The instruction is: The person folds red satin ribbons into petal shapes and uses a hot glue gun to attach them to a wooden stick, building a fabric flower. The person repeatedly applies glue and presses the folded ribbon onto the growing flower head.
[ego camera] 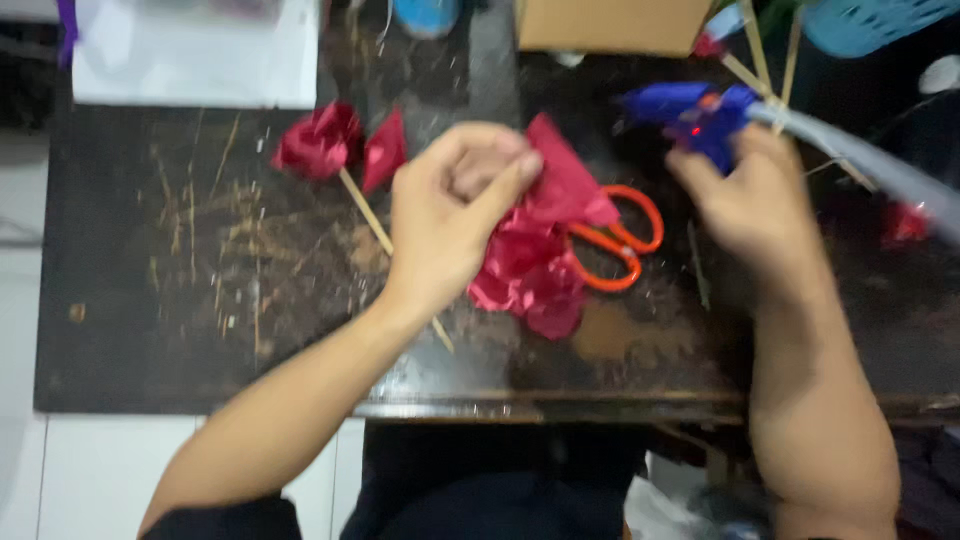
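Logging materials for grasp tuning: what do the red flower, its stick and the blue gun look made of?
Red flower: looks like satin ribbon, glossy folds catching light.
Stick: pale, matte, probably bamboo or wood.
Blue glue gun: smooth moulded plastic, it seems; blurred, so finish uncertain.

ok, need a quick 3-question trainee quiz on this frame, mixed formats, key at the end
1. True or false: the right hand holds the blue glue gun.
2. What does the left hand pinch? A) the orange-handled scissors B) a piece of red ribbon C) the cardboard box
3. Fill in: the finished red ribbon rose on its wooden stick lies to the ____ of the left hand in the picture.

Key
1. True; the fingers wrap around its grip.
2. B; the scissors lie on the dark table partly under the red ribbon, untouched.
3. Left.
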